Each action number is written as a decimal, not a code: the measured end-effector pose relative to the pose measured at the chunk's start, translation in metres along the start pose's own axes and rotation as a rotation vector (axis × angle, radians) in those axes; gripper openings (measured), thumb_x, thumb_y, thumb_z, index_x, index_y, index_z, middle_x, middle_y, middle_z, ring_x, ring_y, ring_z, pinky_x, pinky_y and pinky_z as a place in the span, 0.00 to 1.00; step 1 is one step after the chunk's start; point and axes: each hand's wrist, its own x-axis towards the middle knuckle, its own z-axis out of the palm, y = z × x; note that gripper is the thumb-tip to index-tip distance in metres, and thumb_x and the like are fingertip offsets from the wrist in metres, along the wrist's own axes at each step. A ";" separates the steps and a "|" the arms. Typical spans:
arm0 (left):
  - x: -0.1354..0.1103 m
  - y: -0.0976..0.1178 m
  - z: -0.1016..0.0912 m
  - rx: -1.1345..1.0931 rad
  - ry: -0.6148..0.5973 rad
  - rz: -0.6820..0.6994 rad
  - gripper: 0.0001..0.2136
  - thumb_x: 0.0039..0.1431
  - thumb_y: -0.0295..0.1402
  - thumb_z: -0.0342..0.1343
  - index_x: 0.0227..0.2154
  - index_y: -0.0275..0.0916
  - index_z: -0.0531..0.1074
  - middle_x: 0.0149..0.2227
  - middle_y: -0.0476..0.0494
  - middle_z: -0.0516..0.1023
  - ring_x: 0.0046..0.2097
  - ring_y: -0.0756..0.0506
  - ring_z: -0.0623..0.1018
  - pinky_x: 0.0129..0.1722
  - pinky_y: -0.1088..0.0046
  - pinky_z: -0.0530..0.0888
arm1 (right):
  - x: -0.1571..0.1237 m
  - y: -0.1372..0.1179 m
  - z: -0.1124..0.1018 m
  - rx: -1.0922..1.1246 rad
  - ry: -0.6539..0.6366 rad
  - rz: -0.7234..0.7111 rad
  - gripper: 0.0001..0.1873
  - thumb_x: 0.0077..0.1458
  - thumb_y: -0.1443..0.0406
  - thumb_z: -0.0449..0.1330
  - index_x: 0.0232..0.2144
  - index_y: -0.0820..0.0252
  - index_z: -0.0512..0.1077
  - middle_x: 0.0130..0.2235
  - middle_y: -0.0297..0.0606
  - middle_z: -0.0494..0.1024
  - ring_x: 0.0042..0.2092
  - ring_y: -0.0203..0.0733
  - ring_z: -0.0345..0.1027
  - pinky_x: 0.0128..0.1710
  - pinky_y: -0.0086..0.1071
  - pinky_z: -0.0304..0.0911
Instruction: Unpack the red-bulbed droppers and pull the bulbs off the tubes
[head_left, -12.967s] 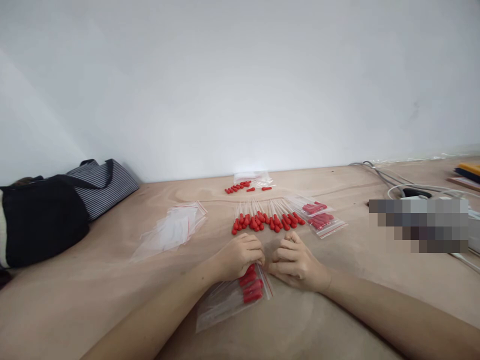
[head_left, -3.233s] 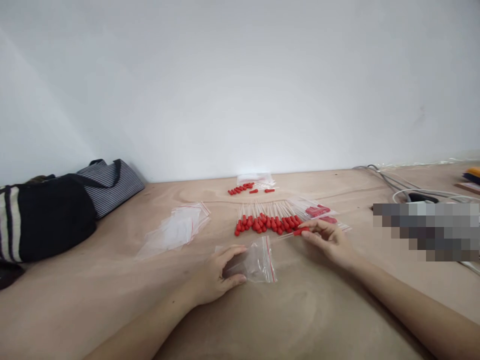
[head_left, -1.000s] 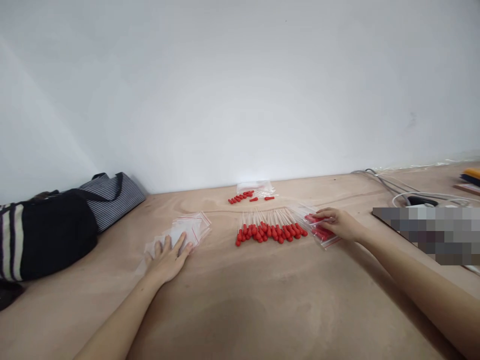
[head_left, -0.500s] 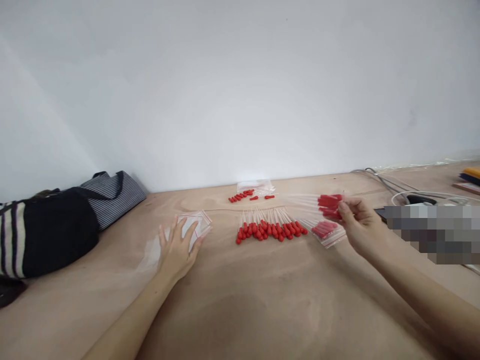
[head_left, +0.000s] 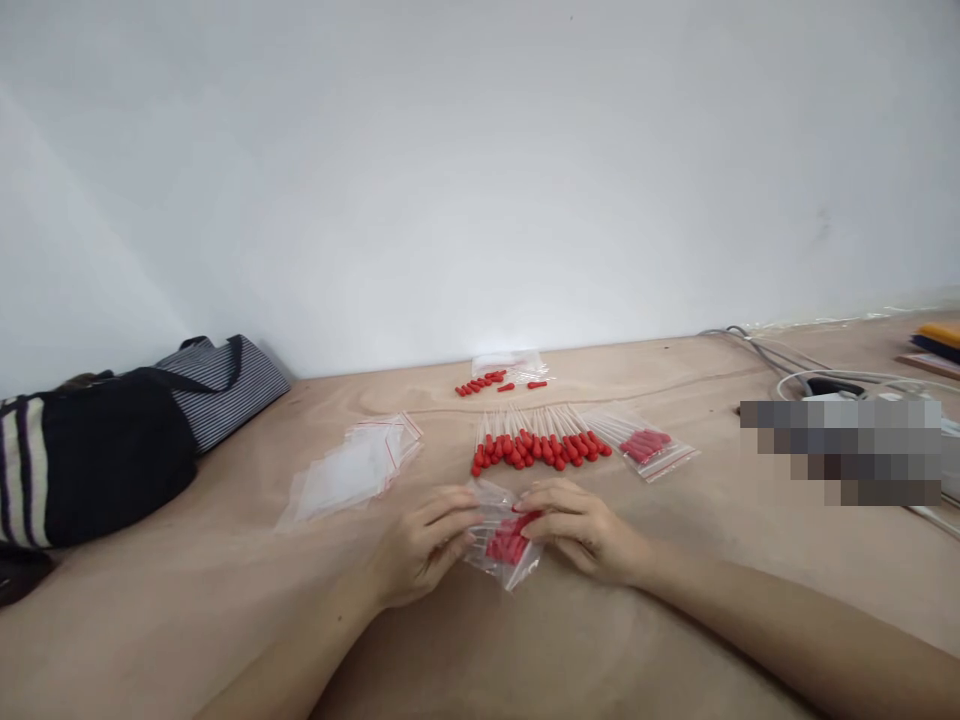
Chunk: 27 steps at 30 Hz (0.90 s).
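Observation:
A clear zip bag (head_left: 514, 570) with several red-bulbed droppers (head_left: 506, 540) inside is held low over the table between my two hands. My left hand (head_left: 435, 540) pinches the bag's left side, where the thin clear tubes lie. On the right, my right hand (head_left: 577, 525) has its fingers closed on the bag beside the red bulbs. Just beyond the hands, a row of loose red-bulbed droppers (head_left: 536, 450) lies with bulbs toward me. Right of that row rests another zip bag (head_left: 664, 462) with droppers in it. A fanned stack of zip bags (head_left: 345, 475) lies to the left.
Toward the wall are loose red bulbs (head_left: 480, 384) and a clear plastic bag (head_left: 510, 362). A black bag with pale stripes (head_left: 112, 450) and a striped bag (head_left: 225, 390) stand at the left. Cables (head_left: 772, 360) and a blurred-out patch (head_left: 847, 445) occupy the right.
My right hand has brought its bunch of red-bulbed droppers from the right to the front middle. My left hand has left the stack of bags and now grips the same filled bag.

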 end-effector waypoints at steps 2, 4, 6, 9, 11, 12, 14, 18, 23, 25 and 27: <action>0.006 0.008 0.004 -0.061 -0.040 0.032 0.11 0.59 0.30 0.45 0.40 0.39 0.70 0.42 0.40 0.74 0.46 0.45 0.71 0.46 0.67 0.69 | -0.003 0.004 -0.003 -0.091 -0.064 -0.035 0.14 0.53 0.72 0.48 0.38 0.54 0.70 0.42 0.38 0.72 0.44 0.38 0.63 0.42 0.35 0.60; 0.012 0.018 0.008 -0.113 -0.051 0.027 0.09 0.59 0.29 0.46 0.38 0.38 0.71 0.40 0.40 0.74 0.43 0.46 0.73 0.44 0.68 0.70 | -0.006 0.006 -0.005 -0.179 -0.102 -0.010 0.15 0.53 0.72 0.49 0.36 0.51 0.71 0.40 0.36 0.73 0.40 0.38 0.64 0.38 0.36 0.59; 0.017 0.026 0.013 -0.124 -0.060 0.018 0.08 0.58 0.29 0.47 0.36 0.38 0.71 0.38 0.41 0.75 0.41 0.46 0.73 0.43 0.68 0.71 | -0.009 0.008 -0.007 -0.246 -0.101 0.076 0.11 0.53 0.70 0.52 0.33 0.51 0.72 0.37 0.35 0.73 0.37 0.38 0.63 0.36 0.36 0.57; 0.017 0.034 0.019 -0.083 -0.065 0.010 0.07 0.57 0.30 0.49 0.36 0.39 0.71 0.38 0.42 0.75 0.41 0.46 0.73 0.42 0.67 0.70 | -0.014 0.012 -0.011 -0.257 -0.051 0.292 0.05 0.51 0.65 0.56 0.30 0.56 0.72 0.32 0.36 0.73 0.34 0.38 0.62 0.34 0.35 0.56; 0.015 0.035 0.021 -0.073 -0.046 -0.005 0.08 0.56 0.30 0.50 0.38 0.39 0.69 0.38 0.43 0.75 0.42 0.45 0.73 0.42 0.67 0.70 | -0.018 0.014 -0.013 -0.202 -0.022 0.436 0.04 0.49 0.64 0.59 0.26 0.58 0.71 0.28 0.35 0.72 0.32 0.37 0.62 0.32 0.33 0.56; 0.015 0.034 0.022 -0.078 -0.033 -0.014 0.08 0.55 0.31 0.51 0.39 0.39 0.69 0.39 0.43 0.74 0.42 0.45 0.72 0.43 0.67 0.70 | -0.018 0.015 -0.013 -0.169 -0.017 0.488 0.06 0.48 0.63 0.60 0.24 0.59 0.70 0.27 0.34 0.71 0.31 0.36 0.63 0.32 0.33 0.56; 0.015 0.034 0.022 -0.092 -0.013 -0.030 0.10 0.53 0.33 0.54 0.40 0.39 0.68 0.41 0.42 0.73 0.43 0.45 0.72 0.44 0.66 0.69 | -0.019 0.015 -0.013 -0.108 -0.021 0.540 0.07 0.46 0.62 0.61 0.21 0.58 0.70 0.25 0.33 0.72 0.29 0.35 0.63 0.32 0.32 0.56; 0.025 0.036 0.023 -0.075 -0.010 -0.070 0.10 0.50 0.39 0.56 0.33 0.39 0.68 0.36 0.43 0.72 0.39 0.45 0.71 0.41 0.67 0.68 | -0.014 0.009 -0.010 -0.019 -0.029 0.530 0.04 0.46 0.61 0.62 0.25 0.54 0.74 0.26 0.32 0.72 0.30 0.36 0.63 0.33 0.33 0.55; 0.041 0.050 0.033 0.048 -0.050 -0.194 0.21 0.39 0.52 0.58 0.24 0.38 0.64 0.28 0.46 0.68 0.31 0.46 0.68 0.31 0.69 0.66 | -0.010 0.004 -0.008 -0.003 -0.061 0.494 0.05 0.48 0.61 0.60 0.30 0.51 0.74 0.26 0.32 0.73 0.32 0.36 0.62 0.36 0.34 0.54; 0.046 0.056 0.037 0.090 -0.054 -0.288 0.19 0.41 0.50 0.57 0.22 0.38 0.62 0.26 0.48 0.66 0.29 0.46 0.67 0.29 0.70 0.64 | -0.011 0.004 -0.008 -0.031 -0.089 0.474 0.06 0.48 0.65 0.59 0.31 0.51 0.74 0.27 0.32 0.72 0.32 0.36 0.61 0.36 0.34 0.53; 0.051 0.060 0.040 0.110 -0.069 -0.371 0.15 0.43 0.44 0.57 0.20 0.38 0.61 0.25 0.48 0.66 0.29 0.47 0.67 0.28 0.72 0.63 | -0.012 0.005 -0.008 -0.062 -0.114 0.451 0.11 0.48 0.70 0.57 0.33 0.51 0.74 0.26 0.32 0.71 0.32 0.36 0.60 0.37 0.34 0.52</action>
